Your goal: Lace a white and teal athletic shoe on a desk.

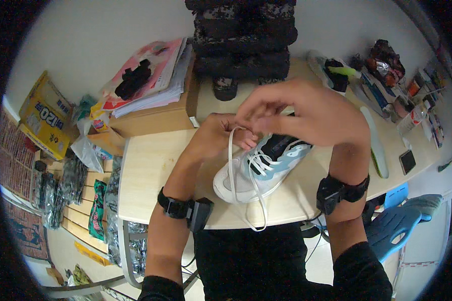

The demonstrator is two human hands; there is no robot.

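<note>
A white, grey and light-blue sneaker (pixel 277 177) sits on the wooden-topped table (pixel 154 169), its toe towards me and to the left. Its white shoelace (pixel 230 161) is threaded through part of the eyelets. One length rises in a loop to where my hands meet, and another hangs past the table's front edge. My left hand (pixel 226 133) is beside the shoe's upper with its fingers closed around the lace. Over the shoe's opening is my right hand (pixel 305 114), blurred, fingers curled towards the left fingertips; whether it grips lace is hidden.
A cardboard box (pixel 154 116) bearing papers stands at the back left. Dark camouflage-patterned bundles (pixel 245 41) are stacked behind the shoe. To the right lie an insole (pixel 374 146), a phone (pixel 407 162) and a plastic bottle (pixel 412 118). A blue chair (pixel 395 229) stands at the lower right.
</note>
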